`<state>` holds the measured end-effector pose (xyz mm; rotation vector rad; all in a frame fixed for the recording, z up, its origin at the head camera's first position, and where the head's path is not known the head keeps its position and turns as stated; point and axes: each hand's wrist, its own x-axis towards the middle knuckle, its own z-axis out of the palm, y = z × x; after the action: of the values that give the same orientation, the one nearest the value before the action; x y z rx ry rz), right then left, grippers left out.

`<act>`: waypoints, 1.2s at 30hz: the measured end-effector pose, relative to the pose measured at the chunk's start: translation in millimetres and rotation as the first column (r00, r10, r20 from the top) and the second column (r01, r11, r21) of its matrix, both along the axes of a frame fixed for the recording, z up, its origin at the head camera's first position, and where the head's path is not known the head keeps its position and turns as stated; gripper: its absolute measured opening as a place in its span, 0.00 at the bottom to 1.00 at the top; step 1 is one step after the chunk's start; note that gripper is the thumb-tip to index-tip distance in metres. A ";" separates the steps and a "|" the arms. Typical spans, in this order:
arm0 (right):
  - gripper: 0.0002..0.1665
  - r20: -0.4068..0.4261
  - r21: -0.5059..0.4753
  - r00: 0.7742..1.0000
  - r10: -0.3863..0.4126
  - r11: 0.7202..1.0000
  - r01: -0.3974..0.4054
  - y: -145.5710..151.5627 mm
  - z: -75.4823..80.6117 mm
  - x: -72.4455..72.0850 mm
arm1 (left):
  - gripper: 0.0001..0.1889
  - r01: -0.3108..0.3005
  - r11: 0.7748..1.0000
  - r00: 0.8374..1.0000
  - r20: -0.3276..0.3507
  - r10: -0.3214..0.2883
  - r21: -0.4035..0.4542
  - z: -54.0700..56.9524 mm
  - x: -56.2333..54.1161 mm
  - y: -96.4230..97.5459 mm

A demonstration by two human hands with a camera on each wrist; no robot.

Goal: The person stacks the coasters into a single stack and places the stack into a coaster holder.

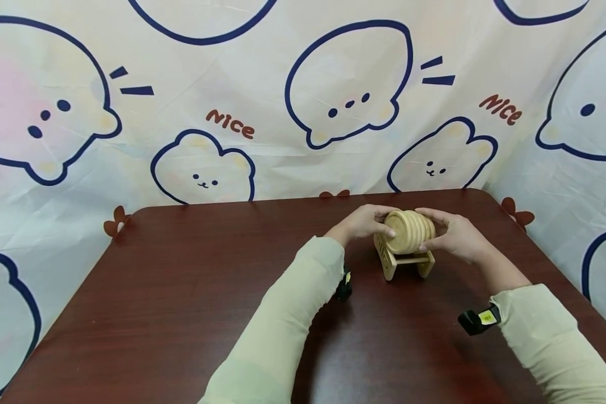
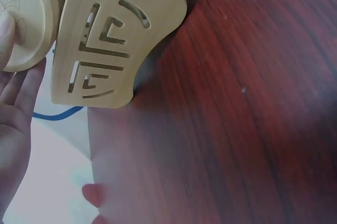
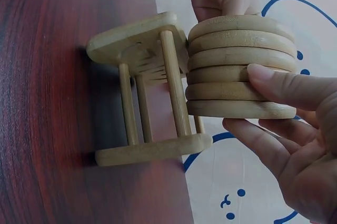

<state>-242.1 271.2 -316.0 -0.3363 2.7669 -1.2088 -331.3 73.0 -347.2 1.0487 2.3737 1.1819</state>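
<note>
A stack of several round wooden coasters (image 1: 409, 231) stands on edge, side by side, at the top of a wooden coaster rack (image 1: 387, 259). Fingers and thumb of the left hand (image 1: 365, 222) hold the stack's left end, where a coaster (image 2: 39, 13) with an engraved flower shows in the left wrist view. From the other end the right hand (image 1: 457, 235) grips it, thumb across the coaster rims (image 3: 231, 74). The rack's side panel (image 2: 105, 45) has cut-out slots, and round rods (image 3: 174, 81) join both sides. Whether the stack's weight rests on the rack I cannot tell.
The rack stands on a dark red-brown wooden table (image 1: 207, 292), near its far edge. A pale cloth (image 1: 272, 168) with cartoon drawings hangs behind and beside the table. A black wrist camera (image 1: 477, 321) sits on the right forearm.
</note>
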 end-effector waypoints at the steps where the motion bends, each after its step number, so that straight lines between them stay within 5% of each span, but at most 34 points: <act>1: 0.47 0.000 0.008 1.000 -0.007 1.000 0.007 1.0 -0.5 0.2 | 0.29 0.006 1.000 1.000 -0.007 -0.006 -0.010 0.4 -0.6 1.5; 13: 0.48 -0.029 0.099 0.998 -0.053 0.994 0.055 5.5 -2.1 -0.4 | 0.32 0.036 0.988 0.995 -0.081 -0.049 -0.153 8.7 -6.8 10.0; 22: 0.46 -0.039 0.174 0.998 -0.048 0.983 0.054 4.5 -10.6 0.0 | 0.33 0.080 0.972 0.988 -0.109 -0.106 -0.221 3.9 -7.1 12.6; 32: 0.42 -0.137 0.280 0.990 0.008 0.960 0.031 -3.0 -18.8 -2.5 | 0.31 0.053 0.936 0.969 -0.210 -0.132 -0.347 2.4 -4.0 12.2; 36: 0.41 -0.150 0.289 0.989 0.003 0.957 0.041 -5.0 -24.1 -3.7 | 0.28 0.057 0.944 0.970 -0.206 -0.130 -0.325 2.3 -3.6 9.7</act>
<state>-245.8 266.2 -340.0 -0.3851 3.0254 -0.7888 -334.9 82.7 -344.9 1.2195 2.5373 0.6448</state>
